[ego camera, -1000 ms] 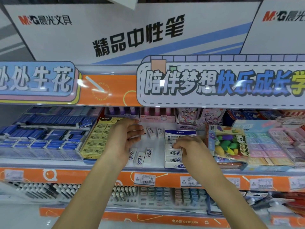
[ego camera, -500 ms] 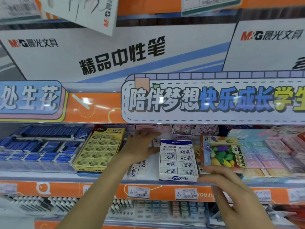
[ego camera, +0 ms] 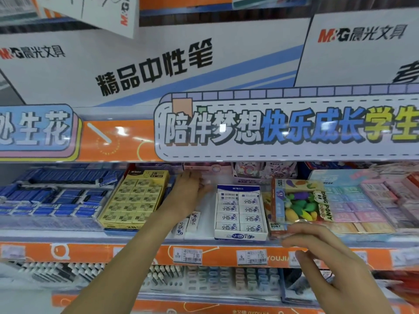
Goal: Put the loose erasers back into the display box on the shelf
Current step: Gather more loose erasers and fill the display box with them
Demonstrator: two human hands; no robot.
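**Two erasers still loose as the right hand leaves the box**

Two loose erasers (ego camera: pixel 187 223) lie on the white shelf floor just left of the display box (ego camera: pixel 240 214), close beside the left forearm, and at least one more small white piece shows near the left fingertips further back. The box itself sits at the front of the shelf (ego camera: pixel 140 236), its rows looking nearly full, between a yellow eraser box (ego camera: pixel 136 200) and a packet of fruit-shaped erasers (ego camera: pixel 299 205).

What has changed: a second ago the right hand (ego camera: pixel 322 252) rested on top of the box; now it has drawn back and down, below the shelf lip and in front of the orange price strip (ego camera: pixel 251 257). Its fingers are spread and slack, holding nothing. That suggests one placement is finished and the box is free to take more.

The left hand (ego camera: pixel 190 196) has meanwhile gone deeper into the gap beside the box, toward the back of the shelf. Its palm faces down with fingers stretched forward over a blurred white shape; whether it has closed on an eraser cannot be told. The forearm runs diagonally up from the lower left.

By my reading, the task is partway done, with the stragglers on the left yet to be gathered.
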